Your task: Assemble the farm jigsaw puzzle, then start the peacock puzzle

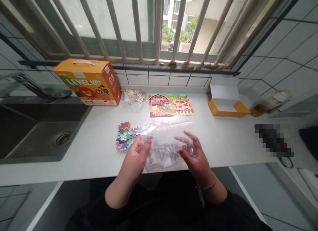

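Note:
A clear plastic bag (166, 131) is held low over the counter's front edge, with dark and purplish pieces showing blurrily inside or through it. My left hand (137, 151) is closed on the bag's left side, thumb in front. At the right side, my right hand (195, 155) has its fingers spread and thumb apart, close against the plastic; whether it touches is hard to see. Just beyond my left hand lies a loose pile of colourful jigsaw puzzle pieces (125, 135). Behind the bag a farm picture sheet (171, 105) with a barn and a cow lies flat.
An orange puzzle box (91, 83) with a handle stands at the back left. Next to it sits another plastic bag of puzzle pieces (134, 97). A small open box (228, 107) is at the back right, beside a bottle (269, 103). The sink (74, 125) is left.

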Tool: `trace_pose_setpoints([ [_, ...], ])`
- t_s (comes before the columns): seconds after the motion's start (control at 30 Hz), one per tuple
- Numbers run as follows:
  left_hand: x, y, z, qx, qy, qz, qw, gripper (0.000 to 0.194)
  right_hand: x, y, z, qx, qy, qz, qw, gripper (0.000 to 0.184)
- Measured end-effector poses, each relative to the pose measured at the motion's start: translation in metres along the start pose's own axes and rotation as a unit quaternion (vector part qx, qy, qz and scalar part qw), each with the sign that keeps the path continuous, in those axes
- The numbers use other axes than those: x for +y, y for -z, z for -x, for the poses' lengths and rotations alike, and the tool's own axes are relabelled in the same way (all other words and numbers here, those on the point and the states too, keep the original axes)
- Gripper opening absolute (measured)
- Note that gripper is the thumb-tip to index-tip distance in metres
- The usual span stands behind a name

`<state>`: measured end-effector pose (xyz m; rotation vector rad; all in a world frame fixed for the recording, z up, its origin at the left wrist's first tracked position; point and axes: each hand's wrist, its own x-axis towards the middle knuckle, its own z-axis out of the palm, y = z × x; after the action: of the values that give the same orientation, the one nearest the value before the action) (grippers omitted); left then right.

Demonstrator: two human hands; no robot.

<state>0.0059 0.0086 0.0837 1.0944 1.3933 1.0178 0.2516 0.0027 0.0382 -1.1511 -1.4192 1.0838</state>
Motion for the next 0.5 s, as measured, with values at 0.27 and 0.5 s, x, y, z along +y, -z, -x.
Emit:
trace_pose_setpoints([
  [0.27,-0.024,0.039,-0.001,0.059,-0.265,-0.323,0.907,0.045,0.023,0.126,-0.052,0.351,-0.012,-0.049,0.935,0.032],
  [0.5,-0.086,0.109,-0.031,0.164,-0.267,-0.491,0.813,0.062,0.013,0.223,-0.121,0.477,0.017,-0.066,0.876,0.012],
])
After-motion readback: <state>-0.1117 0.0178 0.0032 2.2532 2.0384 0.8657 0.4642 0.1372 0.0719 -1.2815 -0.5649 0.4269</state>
